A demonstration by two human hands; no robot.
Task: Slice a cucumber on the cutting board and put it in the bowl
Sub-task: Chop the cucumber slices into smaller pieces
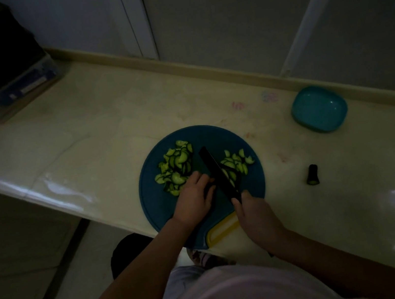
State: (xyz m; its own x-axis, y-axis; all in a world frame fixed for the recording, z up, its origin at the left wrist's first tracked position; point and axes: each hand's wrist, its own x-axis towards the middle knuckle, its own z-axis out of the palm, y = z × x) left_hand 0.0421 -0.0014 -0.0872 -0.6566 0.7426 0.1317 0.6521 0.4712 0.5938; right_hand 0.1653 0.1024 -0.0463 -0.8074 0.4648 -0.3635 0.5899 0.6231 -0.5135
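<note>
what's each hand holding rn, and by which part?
Right hand grips the knife by its handle, blade over the cutting board. Left hand rests beside the blade; anything under its fingers is hidden.

Dim home kitchen; pale stone counter (108, 117); round cutting board (159, 207) with cucumber slices (175, 165); teal bowl (319, 109).

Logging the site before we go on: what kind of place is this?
Probably a dim home kitchen: a pale stone-like countertop along a wall, a round blue cutting board with cucumber slices, and a teal bowl.
</note>
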